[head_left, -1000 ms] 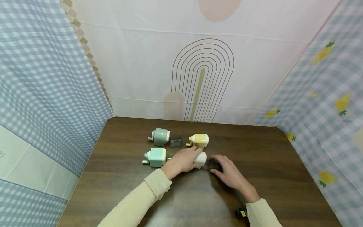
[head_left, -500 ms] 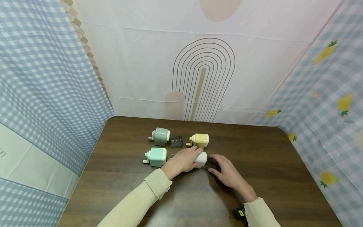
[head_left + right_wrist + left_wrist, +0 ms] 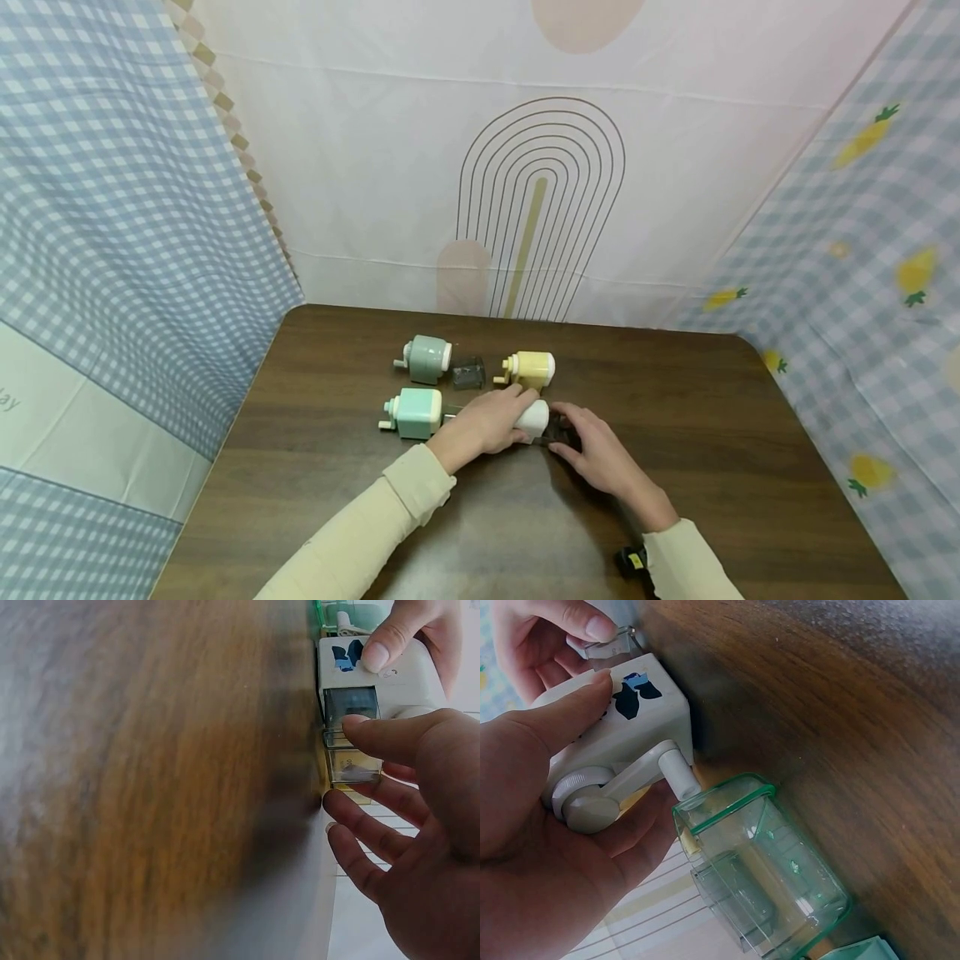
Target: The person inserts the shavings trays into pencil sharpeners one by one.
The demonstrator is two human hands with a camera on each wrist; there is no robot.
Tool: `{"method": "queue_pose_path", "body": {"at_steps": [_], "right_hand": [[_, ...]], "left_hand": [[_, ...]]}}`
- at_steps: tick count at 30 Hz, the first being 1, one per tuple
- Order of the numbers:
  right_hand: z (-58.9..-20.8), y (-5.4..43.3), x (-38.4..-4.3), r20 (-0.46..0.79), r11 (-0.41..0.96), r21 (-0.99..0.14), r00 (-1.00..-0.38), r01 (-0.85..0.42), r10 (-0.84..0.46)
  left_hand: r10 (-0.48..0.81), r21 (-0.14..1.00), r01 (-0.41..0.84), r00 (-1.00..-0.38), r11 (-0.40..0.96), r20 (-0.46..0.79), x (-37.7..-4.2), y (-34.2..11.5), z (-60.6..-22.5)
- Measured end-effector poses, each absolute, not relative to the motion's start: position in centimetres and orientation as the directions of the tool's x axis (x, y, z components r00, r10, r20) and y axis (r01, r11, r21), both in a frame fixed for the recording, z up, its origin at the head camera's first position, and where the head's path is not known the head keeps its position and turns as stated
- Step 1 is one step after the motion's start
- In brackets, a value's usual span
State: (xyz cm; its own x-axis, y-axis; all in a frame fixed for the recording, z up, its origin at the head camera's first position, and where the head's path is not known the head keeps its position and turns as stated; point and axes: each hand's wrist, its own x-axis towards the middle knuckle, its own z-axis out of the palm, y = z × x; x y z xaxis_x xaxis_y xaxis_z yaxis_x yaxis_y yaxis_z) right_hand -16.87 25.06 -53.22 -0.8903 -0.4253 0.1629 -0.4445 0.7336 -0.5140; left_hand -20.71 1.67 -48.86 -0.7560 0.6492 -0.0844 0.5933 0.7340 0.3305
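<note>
My left hand (image 3: 489,421) grips a white crank pencil sharpener (image 3: 660,705) with a dark blue picture on its side, lying on the table. Thumb and fingers of my right hand (image 3: 603,454) pinch a smoky clear shavings drawer (image 3: 352,763). In the right wrist view the drawer sits partly inside the sharpener's opening, its outer part sticking out. Beside the sharpener's crank lies a clear drawer with a green rim (image 3: 810,874). Left of my left hand is a mint-green sharpener (image 3: 418,414); just beyond it, a yellow sharpener (image 3: 534,368).
A grey-green sharpener (image 3: 427,360) lies at the back left, with a dark clear drawer (image 3: 468,374) to its right. A black item with a yellow label (image 3: 632,561) is at the right wrist. Patterned cloths (image 3: 360,167) hang behind and beside the wooden table (image 3: 720,433).
My right hand has moved slightly left with the smoky drawer, closer to the white sharpener, and less of the drawer shows between them. My left hand keeps its grip, nearly still.
</note>
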Motion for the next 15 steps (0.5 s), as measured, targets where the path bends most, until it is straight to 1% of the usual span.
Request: {"method": "queue_pose_path", "body": {"at_steps": [15], "right_hand": [[-53.19,24.4,-17.22,0.184,0.71,-0.518,-0.873,-0.477,-0.452]], "left_hand": [[0.653,0.328,0.6,-0.754,0.73,-0.072,-20.57,1.68,-48.6]]}}
